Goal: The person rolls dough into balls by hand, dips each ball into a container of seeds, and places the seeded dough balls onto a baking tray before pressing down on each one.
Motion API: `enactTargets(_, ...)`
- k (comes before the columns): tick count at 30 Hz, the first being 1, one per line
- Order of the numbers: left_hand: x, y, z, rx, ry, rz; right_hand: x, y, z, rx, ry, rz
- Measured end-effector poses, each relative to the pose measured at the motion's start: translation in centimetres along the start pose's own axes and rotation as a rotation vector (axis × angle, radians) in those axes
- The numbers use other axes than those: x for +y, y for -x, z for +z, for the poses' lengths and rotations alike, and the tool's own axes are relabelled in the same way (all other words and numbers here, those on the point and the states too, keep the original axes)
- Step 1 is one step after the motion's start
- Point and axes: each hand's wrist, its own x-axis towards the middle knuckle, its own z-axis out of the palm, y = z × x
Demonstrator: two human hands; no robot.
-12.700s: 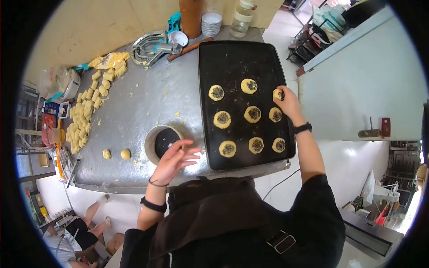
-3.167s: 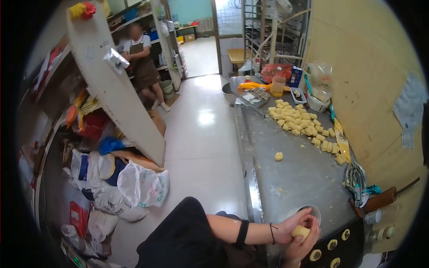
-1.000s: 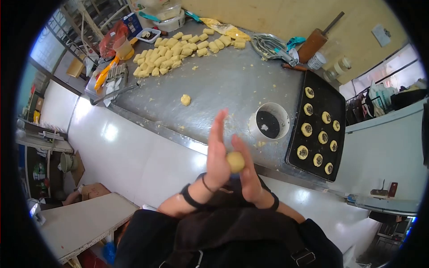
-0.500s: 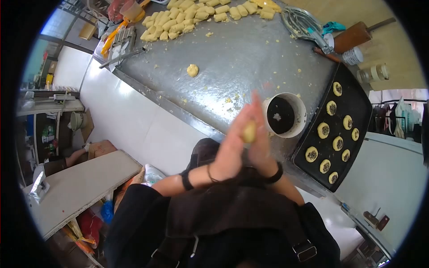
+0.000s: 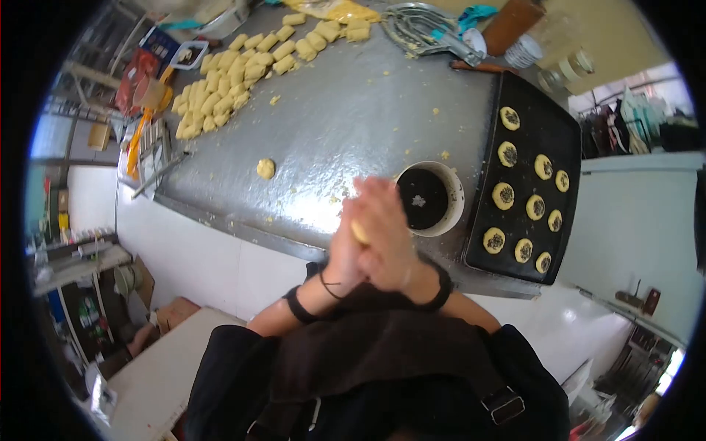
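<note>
My left hand (image 5: 343,248) and my right hand (image 5: 387,239) are pressed together over the front edge of the metal table, a ball of yellow dough (image 5: 359,232) caught between the palms. Only part of the dough shows; the fingers are slightly blurred. Just right of my right hand stands a round white container (image 5: 455,207) with a dark inside and a small pale patch in it. Another dough ball (image 5: 265,168) lies alone on the table, up and left of my hands.
A black baking tray (image 5: 482,184) at the right holds several round dough pieces with dark topping. Many cut dough pieces (image 5: 220,92) are heaped at the back left. A wire whisk (image 5: 419,28) lies at the back near a brown cylinder (image 5: 515,26). A metal rack (image 5: 153,151) stands at the left corner.
My hands have come closer over each other, the right now covering more of the dough ball, and the fingers have tilted left. The view has shifted, showing more of the table's back left.
</note>
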Motion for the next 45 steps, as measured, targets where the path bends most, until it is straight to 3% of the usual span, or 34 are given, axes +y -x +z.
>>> enactTargets(1, -0.7, 0.9, 1.2, 0.211, -0.053, -0.094, -0.4, -1.0, -1.1, 0.017, 0.101, 0.136)
enactTargets(4, -1.2, -1.0, -1.4, 0.077, -0.08, -0.431, -0.1, 0.3, -2.6, -0.031, 0.423, 0.235)
enactTargets(6, 0.1, -3.0, -2.9, -0.106, -0.258, -0.578, 0.4, 2.3, -4.1, 0.106, 0.365, 0.368)
enactTargets(8, 0.5, -4.4, -2.9, -0.234, -0.386, -0.493, 0.5, 4.7, -6.5, 0.336, 0.348, 0.378)
enactTargets(11, 1.3, -7.7, -0.8, -0.487, -1.131, -0.029, 0.7, 8.1, -9.7, 0.584, 0.395, 0.377)
enactTargets(15, -2.3, -11.3, 1.4, -0.894, -1.581, 0.415, 0.1, 10.4, -11.9, 0.739, 0.433, 0.396)
enactTargets(18, -8.2, -13.7, 0.2, -1.051, -1.909, 0.328, 0.5, 11.6, -13.3, 0.752, 0.437, 0.326)
enactTargets(20, -9.9, -13.6, 0.1, -1.207, -1.955, 0.233, 0.8, 12.6, -14.5, 0.744, 0.417, 0.32)
enactTargets(22, -10.3, -13.1, 0.6, -1.138, -1.983, 0.148, 0.9, 13.3, -15.7, 0.759, 0.368, 0.342)
enactTargets(24, -9.7, -13.2, 1.1, -1.136, -1.971, 0.122, 1.5, 13.9, -16.7, 0.742, 0.239, 0.389)
enactTargets(26, -7.8, -13.3, 2.0, -1.005, -1.897, 0.157, 1.6, 13.6, -18.2, 0.525, 0.256, 0.446)
enactTargets(29, -5.2, -11.2, 5.7, -0.674, -1.398, -0.149, 1.8, 11.8, -19.1, 0.214, 0.181, 0.415)
enactTargets(31, -5.4, -9.4, 7.4, -0.518, -0.961, -0.285, 2.9, 11.3, -18.3, 0.127, 0.2, 0.333)
enactTargets(34, -6.7, -7.1, 10.4, -0.396, -0.674, -0.329, 4.0, 10.5, -19.2, -0.03, 0.054, 0.338)
enactTargets(38, -10.0, -7.0, 11.2, -0.281, -0.233, -0.504, 6.4, 9.9, -23.2, -0.043, 0.078, 0.421)
enactTargets(40, -11.0, -7.0, 11.5, -0.338, -0.351, -0.479, 10.1, 9.9, -26.6, 0.041, 0.167, 0.386)
enactTargets(43, -10.8, -5.5, 10.8, -0.351, -0.466, -0.446, 15.5, 8.0, -32.4, 0.15, 0.331, 0.637)
enactTargets(44, -10.5, -4.9, 10.1, -0.319, -0.479, -0.451, 19.6, 8.5, -33.6, 0.216, 0.565, 0.569)
enactTargets(45, -10.0, -4.2, 9.3, -0.292, -0.495, -0.452, 22.9, 8.7, -35.2, 0.18, 0.658, 0.639)
